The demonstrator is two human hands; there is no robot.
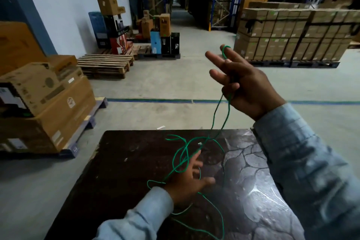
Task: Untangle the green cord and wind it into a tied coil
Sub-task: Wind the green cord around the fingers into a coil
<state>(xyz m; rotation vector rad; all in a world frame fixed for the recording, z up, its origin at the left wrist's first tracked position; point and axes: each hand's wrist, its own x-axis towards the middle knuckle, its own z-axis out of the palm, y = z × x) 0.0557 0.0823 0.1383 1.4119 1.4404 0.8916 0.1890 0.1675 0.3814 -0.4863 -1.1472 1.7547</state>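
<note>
The right hand (247, 87) is raised above the far edge of the dark marbled table (120, 181), palm turned inward, its fingers mostly straight and spread. The green cord (218, 111) is looped over one raised fingertip and runs down across the palm side, where the thumb seems to press it against the fingers. From that hand two strands hang down side by side to the tabletop.

On the table the cord lies in loose, crossing loops. A small pale plug (200, 144) shows among the loops near the table's far edge. The left hand (187, 183) rests low over the table with fingers splayed and relaxed, gripping nothing; strands of the cord pass over its back and between its fingers, and one loop curls just beside the wrist. More cord trails from under this hand toward the near edge of the table. Both arms wear light blue sleeves (303, 161)
</note>
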